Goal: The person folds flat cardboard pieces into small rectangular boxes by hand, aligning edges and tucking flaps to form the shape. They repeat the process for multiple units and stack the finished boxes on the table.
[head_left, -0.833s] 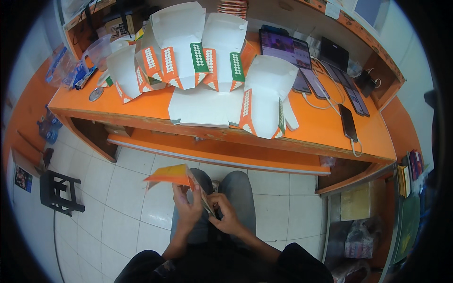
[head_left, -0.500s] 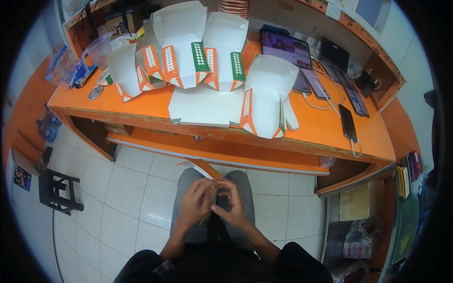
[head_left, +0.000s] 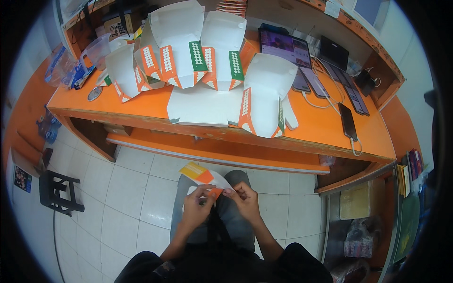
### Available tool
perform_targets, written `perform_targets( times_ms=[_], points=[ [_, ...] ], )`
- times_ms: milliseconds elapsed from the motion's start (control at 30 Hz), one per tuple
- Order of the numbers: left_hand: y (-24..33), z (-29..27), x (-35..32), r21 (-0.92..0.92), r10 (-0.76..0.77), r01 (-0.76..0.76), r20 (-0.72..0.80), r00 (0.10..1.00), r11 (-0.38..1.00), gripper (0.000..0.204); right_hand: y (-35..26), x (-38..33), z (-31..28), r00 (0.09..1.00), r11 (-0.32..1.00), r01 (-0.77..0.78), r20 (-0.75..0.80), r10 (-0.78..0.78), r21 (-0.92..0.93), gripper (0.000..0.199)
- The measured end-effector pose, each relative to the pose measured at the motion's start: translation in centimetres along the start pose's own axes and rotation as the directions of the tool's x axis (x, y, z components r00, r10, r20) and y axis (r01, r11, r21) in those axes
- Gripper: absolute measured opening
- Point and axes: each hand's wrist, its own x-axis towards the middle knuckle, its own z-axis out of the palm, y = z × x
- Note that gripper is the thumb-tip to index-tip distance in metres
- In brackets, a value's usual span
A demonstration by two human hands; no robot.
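Above my lap, a partly folded cardboard food box (head_left: 194, 170) in yellow, orange and white is held between both hands. My left hand (head_left: 196, 207) pinches its near left part, where an orange flap shows at the fingertips. On the other side, my right hand (head_left: 246, 202) grips the white right edge between thumb and fingers. Much of the box's lower part is hidden by my fingers. Several assembled boxes (head_left: 177, 28) with raised white lids and orange and green patterned sides stand on the orange desk (head_left: 141, 107). Another such box (head_left: 265, 104) sits nearer the front edge.
Flat white cartons (head_left: 198, 106) lie at the desk's front edge. To the right are a tablet (head_left: 283, 47), several phones, a phone on a cable (head_left: 347, 121) and a black device (head_left: 334, 52). A clear plastic jug (head_left: 97, 51) stands left. A black stool (head_left: 60, 191) is on the tiled floor.
The box in my hands has turned so its yellow and orange face shows more and its flaps spread out. My right hand has moved slightly right, away from my left.
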Motion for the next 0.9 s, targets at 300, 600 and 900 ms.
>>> perform_targets(
  times_ms=[300,600,900],
  points=[
    [-1.5,0.2,0.3,-0.232,0.026,-0.072,-0.198,0.98,0.97,0.022,-0.5,-0.6,1.0,0.963,0.915,0.268,0.103,-0.248,-0.301,0.011],
    [0.1,-0.1,0.1,-0.525,-0.181,0.21,0.107,0.978,0.825,0.027,-0.3,-0.1,0.8,0.987,0.981,0.156,0.062,-0.15,-0.118,0.015],
    [1.0,0.0,-0.1,-0.448,-0.122,0.101,-0.02,0.992,0.888,0.021,-0.7,0.1,0.0,0.987,0.996,0.05,0.148,-0.06,0.075,0.009]
  ],
)
